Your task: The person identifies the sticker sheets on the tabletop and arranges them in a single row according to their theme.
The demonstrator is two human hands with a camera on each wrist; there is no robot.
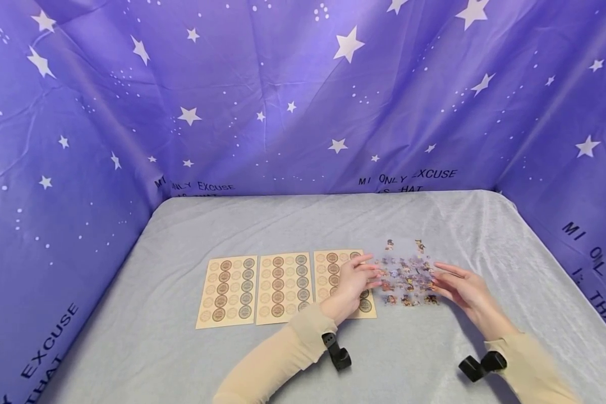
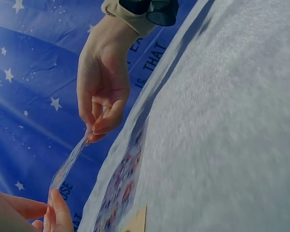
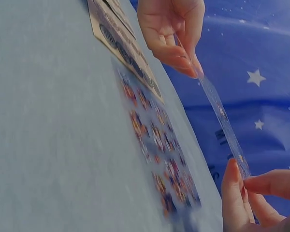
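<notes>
Between the two hands hangs a clear sticker sheet (image 3: 222, 118) with small coloured figures, raised over the table and slightly bowed. My left hand (image 1: 352, 285) pinches its left edge between thumb and fingers. At the opposite edge my right hand (image 1: 464, 289) pinches the sheet the same way. A second clear sticker sheet (image 3: 157, 140) with similar colourful figures lies flat on the table beneath; in the head view the raised sheet overlaps it. Next to it lies a cream sheet of round stickers (image 1: 328, 269), partly covered by my left hand and wrist.
Two more cream sheets, the left sheet (image 1: 225, 292) and the middle sheet (image 1: 284, 289), lie in a row with the third. A grey plush cloth (image 1: 146, 359) covers the table. Purple star-printed curtains (image 1: 262, 67) stand behind and along both sides.
</notes>
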